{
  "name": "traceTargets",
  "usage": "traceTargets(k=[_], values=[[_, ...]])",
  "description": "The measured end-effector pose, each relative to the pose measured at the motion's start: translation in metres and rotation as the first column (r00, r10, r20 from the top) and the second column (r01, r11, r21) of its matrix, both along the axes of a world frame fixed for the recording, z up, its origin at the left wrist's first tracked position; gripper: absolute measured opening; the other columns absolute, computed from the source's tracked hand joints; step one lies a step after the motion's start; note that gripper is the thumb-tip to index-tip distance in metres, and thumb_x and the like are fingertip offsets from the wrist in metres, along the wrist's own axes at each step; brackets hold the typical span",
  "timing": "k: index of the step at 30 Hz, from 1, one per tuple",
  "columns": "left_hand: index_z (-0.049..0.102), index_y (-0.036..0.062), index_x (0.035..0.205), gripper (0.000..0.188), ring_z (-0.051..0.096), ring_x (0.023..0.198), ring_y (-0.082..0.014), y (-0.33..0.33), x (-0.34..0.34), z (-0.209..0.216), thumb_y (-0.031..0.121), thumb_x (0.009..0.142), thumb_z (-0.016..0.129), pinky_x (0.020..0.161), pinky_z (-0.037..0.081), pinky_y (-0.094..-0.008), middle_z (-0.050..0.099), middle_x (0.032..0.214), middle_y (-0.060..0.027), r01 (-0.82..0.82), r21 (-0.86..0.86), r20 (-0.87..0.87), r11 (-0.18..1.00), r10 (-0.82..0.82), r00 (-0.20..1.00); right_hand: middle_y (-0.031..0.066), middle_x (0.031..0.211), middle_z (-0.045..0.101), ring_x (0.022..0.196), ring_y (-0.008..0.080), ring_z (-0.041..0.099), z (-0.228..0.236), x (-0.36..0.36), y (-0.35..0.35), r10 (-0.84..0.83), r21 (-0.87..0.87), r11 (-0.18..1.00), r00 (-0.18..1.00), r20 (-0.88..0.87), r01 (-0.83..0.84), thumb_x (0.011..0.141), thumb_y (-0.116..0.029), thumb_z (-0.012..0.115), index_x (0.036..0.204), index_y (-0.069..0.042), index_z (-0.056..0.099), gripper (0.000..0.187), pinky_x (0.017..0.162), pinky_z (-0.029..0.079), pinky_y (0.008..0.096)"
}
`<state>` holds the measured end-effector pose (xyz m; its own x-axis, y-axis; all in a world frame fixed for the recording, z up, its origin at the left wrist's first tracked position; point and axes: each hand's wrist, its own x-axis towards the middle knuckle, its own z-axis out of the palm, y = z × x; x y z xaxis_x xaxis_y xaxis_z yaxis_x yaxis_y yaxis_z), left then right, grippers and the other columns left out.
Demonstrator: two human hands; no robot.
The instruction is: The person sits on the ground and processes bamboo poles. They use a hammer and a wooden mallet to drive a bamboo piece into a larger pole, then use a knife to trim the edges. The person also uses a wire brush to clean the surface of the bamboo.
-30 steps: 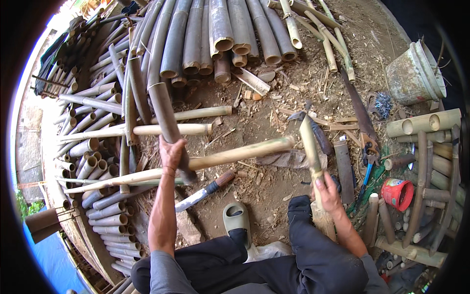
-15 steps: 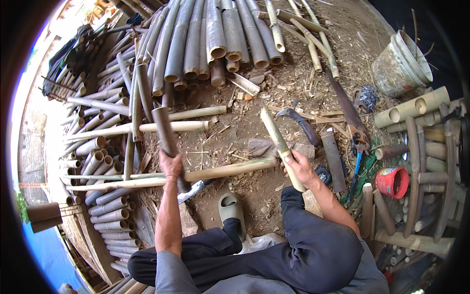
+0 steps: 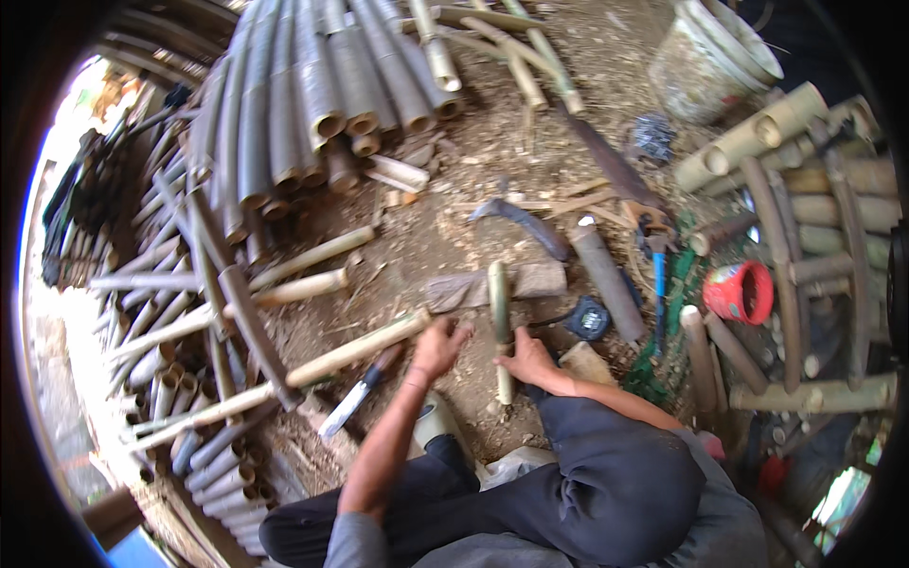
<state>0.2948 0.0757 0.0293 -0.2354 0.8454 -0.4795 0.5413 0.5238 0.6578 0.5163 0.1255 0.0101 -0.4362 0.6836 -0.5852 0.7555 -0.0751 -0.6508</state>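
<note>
Bamboo piece (image 3: 499, 322) stands between both hands, right hand (image 3: 530, 360) fingers clamped on it, left hand (image 3: 437, 346) fingers apart beside it.

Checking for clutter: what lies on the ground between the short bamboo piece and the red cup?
In the head view, a black tape measure and a thick bamboo section.

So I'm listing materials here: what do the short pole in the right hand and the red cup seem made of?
The short pole looks like raw bamboo: pale yellow-green, matte, round, like the hollow-ended poles stacked nearby. The right hand grips it. The red cup is probably plastic: uniform bright colour, smooth thin rim.
</note>
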Motion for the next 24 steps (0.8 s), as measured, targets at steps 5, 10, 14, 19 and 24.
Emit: traceTargets(k=[5,10,14,19,24], values=[[0.055,-0.0008,0.119,0.057,0.066,0.102,-0.0460,0.043,0.106,-0.033,0.047,0.090,0.067,0.086,0.051,-0.0515,0.068,0.107,-0.0293,-0.193,-0.107,0.018,0.975,0.196,0.980,0.0247,0.106,0.063,0.091,0.0424,0.066,-0.002,0.036,0.006,0.073,0.377,0.926,0.990,-0.119,-0.023,0.076,-0.031,0.083,0.119,0.004,0.050,0.064,0.082,0.055,0.0471],[0.048,-0.0013,0.121,0.047,0.068,0.087,-0.0365,0.021,0.101,-0.060,0.029,0.092,0.070,0.078,0.053,-0.0445,0.067,0.098,-0.0238,-0.286,0.048,0.307,0.957,0.259,0.916,0.0153,0.106,0.070,0.086,0.0234,0.070,0.060,0.124,0.160,-0.408,0.499,0.721,0.876,-0.257,0.482,0.086,-0.013,0.069,0.112,-0.001,0.064,0.029,0.076,0.057,0.0359],[0.048,-0.0013,0.122,0.043,0.064,0.084,-0.0232,0.023,0.107,-0.060,0.021,0.094,0.070,0.076,0.053,-0.0371,0.065,0.098,-0.0154,-0.306,-0.031,0.529,0.951,0.276,0.803,0.0157,0.109,0.073,0.099,0.0266,0.071,0.037,0.242,0.318,-0.630,0.606,0.487,0.733,-0.256,0.629,0.090,-0.015,0.063,0.119,-0.005,0.069,0.031,0.089,0.055,0.0361],[0.052,0.0001,0.122,0.041,0.060,0.087,-0.0159,0.020,0.099,-0.046,0.020,0.093,0.073,0.077,0.051,-0.0323,0.064,0.096,-0.0077,-0.403,-0.105,0.639,0.909,0.372,0.673,0.0168,0.103,0.073,0.100,0.0304,0.069,0.046,0.210,0.410,-0.634,0.699,0.398,0.729,-0.259,0.594,0.086,-0.017,0.064,0.132,-0.005,0.059,0.047,0.092,0.051,0.0389],[0.054,-0.0001,0.117,0.039,0.060,0.088,-0.0152,0.023,0.097,-0.046,0.020,0.091,0.076,0.079,0.051,-0.0319,0.065,0.096,-0.0070,-0.363,-0.103,0.646,0.926,0.340,0.684,0.0127,0.109,0.069,0.108,0.0287,0.064,0.059,0.203,0.454,-0.725,0.679,0.381,0.659,-0.202,0.627,0.079,-0.017,0.071,0.150,-0.015,0.039,0.078,0.101,0.048,0.0382]])
